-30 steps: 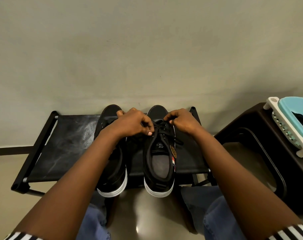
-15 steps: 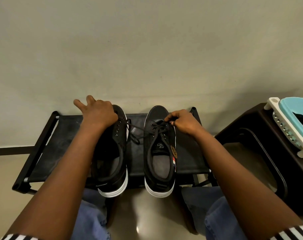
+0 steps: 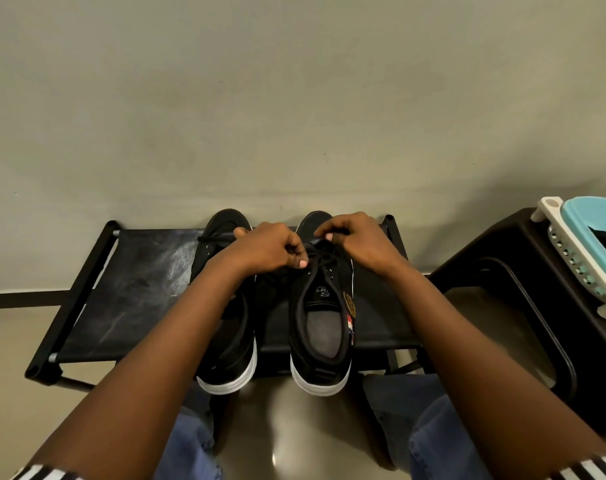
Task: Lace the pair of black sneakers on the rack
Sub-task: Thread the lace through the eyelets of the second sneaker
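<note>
Two black sneakers with white soles stand side by side on a black fabric rack [image 3: 128, 296], toes toward the wall. The right sneaker [image 3: 324, 327] shows its grey insole and a black lace [image 3: 320, 259] crossing its eyelets. My left hand [image 3: 270, 249] sits over the gap between the shoes, fingers curled, pinching the lace at the right sneaker's left eyelets. My right hand [image 3: 358, 239] pinches the lace near the toe end of that shoe. My left forearm covers much of the left sneaker [image 3: 227, 362].
A dark brown plastic stool [image 3: 509, 271] stands to the right, carrying a white and teal basket [image 3: 571, 251] with a black lace inside. A plain wall rises right behind the rack. My knees in blue jeans are below the rack's front edge.
My left hand, which had pulled the lace out to the left over the left sneaker, has come back to the right sneaker's eyelets. My right hand shifted slightly toward the toe.
</note>
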